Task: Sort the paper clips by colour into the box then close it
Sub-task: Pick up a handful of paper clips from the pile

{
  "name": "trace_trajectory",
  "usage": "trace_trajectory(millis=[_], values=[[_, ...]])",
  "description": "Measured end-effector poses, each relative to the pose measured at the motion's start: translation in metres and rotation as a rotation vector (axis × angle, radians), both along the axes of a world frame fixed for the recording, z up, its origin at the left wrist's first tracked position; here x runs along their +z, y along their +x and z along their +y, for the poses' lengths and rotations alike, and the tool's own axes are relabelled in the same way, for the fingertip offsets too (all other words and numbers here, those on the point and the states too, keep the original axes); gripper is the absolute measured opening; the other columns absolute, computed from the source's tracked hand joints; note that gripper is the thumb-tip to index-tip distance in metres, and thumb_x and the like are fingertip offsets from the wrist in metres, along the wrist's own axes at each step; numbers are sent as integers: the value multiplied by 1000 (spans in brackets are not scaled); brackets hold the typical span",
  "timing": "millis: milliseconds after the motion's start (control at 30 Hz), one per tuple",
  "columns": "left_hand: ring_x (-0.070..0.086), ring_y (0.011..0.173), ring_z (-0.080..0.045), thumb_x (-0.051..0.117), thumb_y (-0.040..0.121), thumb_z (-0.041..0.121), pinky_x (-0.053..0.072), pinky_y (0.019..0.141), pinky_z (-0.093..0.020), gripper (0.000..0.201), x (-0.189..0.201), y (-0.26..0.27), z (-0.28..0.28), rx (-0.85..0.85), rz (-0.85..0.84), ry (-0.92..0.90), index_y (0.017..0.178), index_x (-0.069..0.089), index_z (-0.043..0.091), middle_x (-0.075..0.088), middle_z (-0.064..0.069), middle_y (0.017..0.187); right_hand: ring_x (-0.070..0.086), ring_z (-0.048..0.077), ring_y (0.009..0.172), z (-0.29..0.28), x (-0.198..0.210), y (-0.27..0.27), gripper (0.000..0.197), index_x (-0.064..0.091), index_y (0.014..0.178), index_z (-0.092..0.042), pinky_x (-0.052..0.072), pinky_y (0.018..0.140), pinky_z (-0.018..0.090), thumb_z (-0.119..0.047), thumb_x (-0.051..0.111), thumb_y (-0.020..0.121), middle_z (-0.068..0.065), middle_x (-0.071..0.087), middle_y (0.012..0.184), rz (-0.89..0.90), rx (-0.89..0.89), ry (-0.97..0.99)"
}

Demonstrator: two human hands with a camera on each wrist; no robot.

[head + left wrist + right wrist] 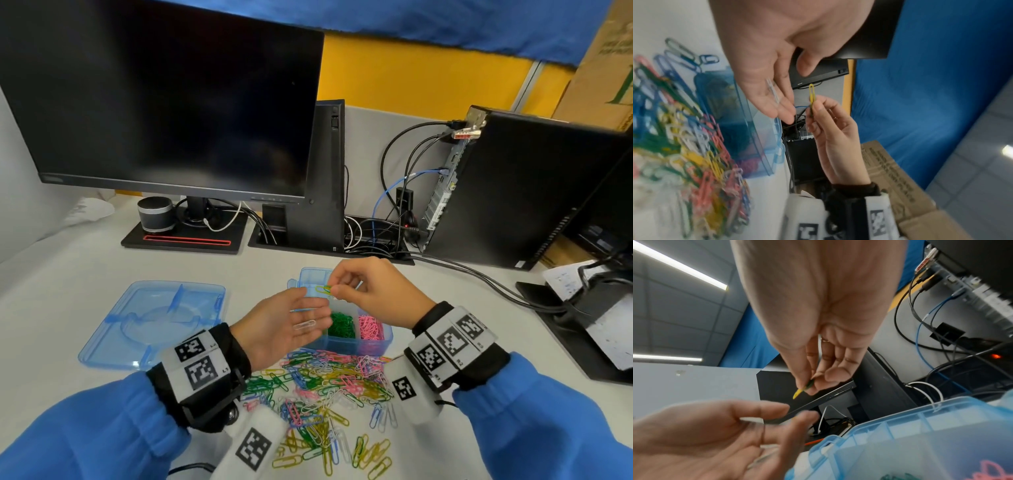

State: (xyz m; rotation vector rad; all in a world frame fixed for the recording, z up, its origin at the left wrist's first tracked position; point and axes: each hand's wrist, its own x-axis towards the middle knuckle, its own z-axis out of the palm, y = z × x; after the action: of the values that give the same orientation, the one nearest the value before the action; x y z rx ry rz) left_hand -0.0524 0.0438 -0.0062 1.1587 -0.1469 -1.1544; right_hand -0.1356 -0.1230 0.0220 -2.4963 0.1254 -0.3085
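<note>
My right hand (337,289) pinches a yellow paper clip (323,290) between thumb and forefinger, above the open blue compartment box (356,346); the yellow paper clip (812,95) stands upright in the left wrist view. My left hand (291,322) lies palm up, fingers straight, with a white paper clip (304,324) resting on its fingers. The box holds green clips (340,325) and pink clips (371,327) in separate compartments. A mixed pile of coloured clips (329,397) lies on the desk in front of the box.
The box's blue lid (150,322) lies flat to the left. A monitor (164,99) on its stand, a small speaker (154,214), a black computer (524,192) with cables and a second stand (582,329) with papers ring the desk's back and right.
</note>
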Motion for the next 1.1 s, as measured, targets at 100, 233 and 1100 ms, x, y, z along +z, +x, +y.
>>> trace_trajectory(millis=[100, 233, 1100], values=[[45, 57, -10, 42, 102, 28, 40, 58, -21, 36, 0, 1, -2, -4, -213, 87, 107, 65, 1, 49, 0, 64, 60, 14, 72, -1, -2, -3, 9, 67, 82, -21, 43, 62, 12, -13, 65, 87, 2, 66, 76, 12, -28, -23], [36, 52, -9, 49, 99, 33, 32, 53, -20, 35, 2, 7, -3, -45, -519, 126, 101, 66, 3, 39, 6, 57, 57, 12, 70, 1, -1, -2, 7, 69, 84, -19, 44, 64, 16, -16, 65, 88, 3, 66, 77, -6, -1, 43], [54, 58, 4, 60, 93, 30, 41, 70, -20, 33, -21, 32, -2, 7, -1046, 291, 82, 75, 3, 67, 6, 69, 64, 9, 84, -7, -14, -17, 13, 75, 95, -21, 47, 70, 10, -23, 64, 90, -5, 72, 93, 128, -144, -31]])
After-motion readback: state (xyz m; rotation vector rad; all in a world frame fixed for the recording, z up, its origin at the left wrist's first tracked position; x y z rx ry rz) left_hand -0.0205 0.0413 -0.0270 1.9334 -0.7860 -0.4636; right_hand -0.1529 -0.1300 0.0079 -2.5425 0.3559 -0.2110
